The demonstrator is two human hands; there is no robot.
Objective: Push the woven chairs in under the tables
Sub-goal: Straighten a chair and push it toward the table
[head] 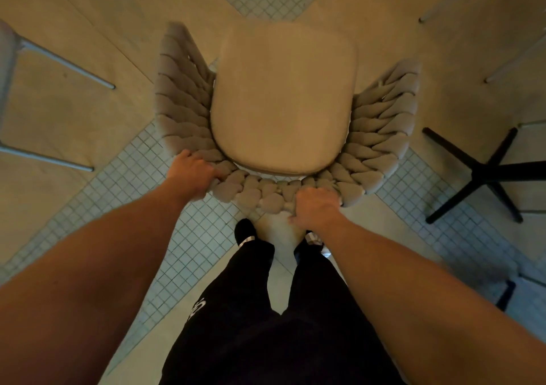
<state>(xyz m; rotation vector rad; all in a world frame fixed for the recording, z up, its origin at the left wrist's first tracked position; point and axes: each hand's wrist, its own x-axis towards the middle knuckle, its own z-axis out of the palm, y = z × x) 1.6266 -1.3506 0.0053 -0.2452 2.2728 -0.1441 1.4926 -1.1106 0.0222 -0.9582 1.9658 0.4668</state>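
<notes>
Both hands hold the curved top rail of the woven chair (283, 112). Left hand (193, 175): fingers curled over the braided rail at the rear-left corner, grip closed on the weave. Right hand (316, 207): fingers wrapped over the rail just right of the back's centre, thumb on the outer face, grip likewise closed on the weave. Both forearms are bare and extend down toward the rail.

The chair stands directly in front of the person, its back toward them and its seat facing away. A smooth beige seat cushion (283, 95) fills the seat, and the braided armrests flare outward on both sides. The chair sits where a strip of small square floor tiles (204, 237) meets wood-look flooring (74, 112).

The person's legs in black trousers (254, 325) stand just behind the chair back. A black cross-shaped desk base (484, 175) lies on the floor to the right, apart from the chair. Thin metal legs (68, 65) of other furniture show at the left edge.
</notes>
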